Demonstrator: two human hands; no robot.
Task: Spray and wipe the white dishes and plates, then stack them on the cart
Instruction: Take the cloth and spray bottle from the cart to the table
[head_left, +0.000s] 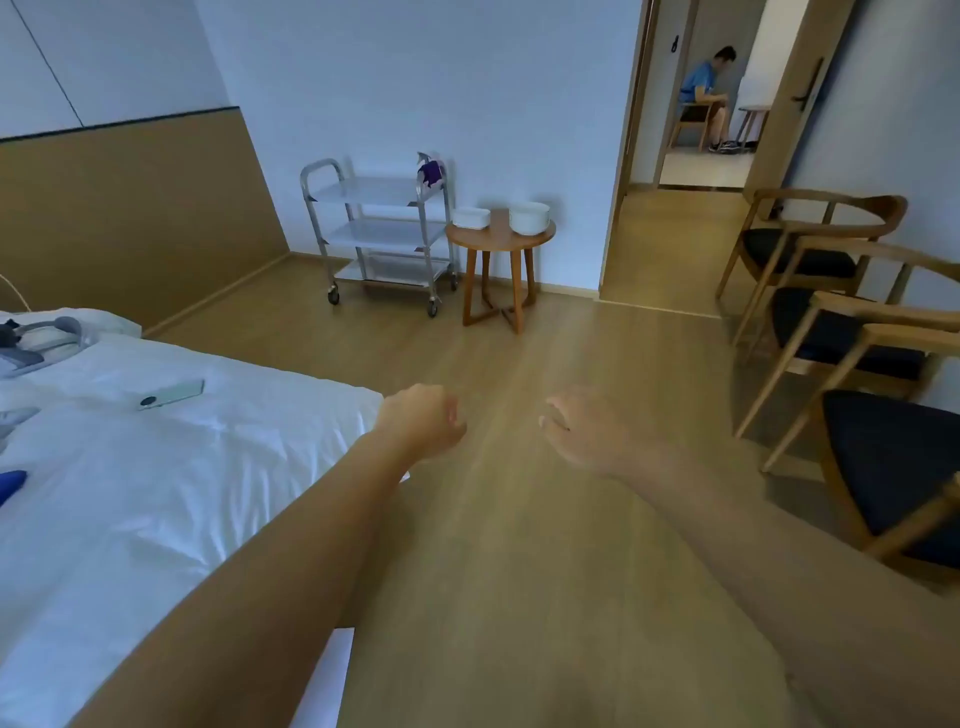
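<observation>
Bed (156, 493) near left, white sheet, phone (171, 393) lying flat on it, grey gear at its far-left corner. Wood floor (519, 519) across the middle. Three wooden chairs (810, 260) with dark seats along the right wall. Steel three-shelf cart (379, 234) on casters against the far wall, shelves bare; purple cloth (432, 174) draped over its right handle with a spray bottle (423, 157) nozzle poking up beside it. Round wooden side table (500, 239) just right of cart, touching or nearly so. Two stacks of white dishes (529, 216) on the tabletop, left stack (471, 217) lower, right one taller. Open doorway far right, seated person (706, 93) in the next room. No readable writing or labels anywhere. Left hand (421, 421) out front over floor at bed's edge, fingers curled into a loose fist, holding nothing. Right hand (587, 428) beside it, apart, fingers relaxed and slightly bent, holding nothing. Both well short of cart and dishes.
</observation>
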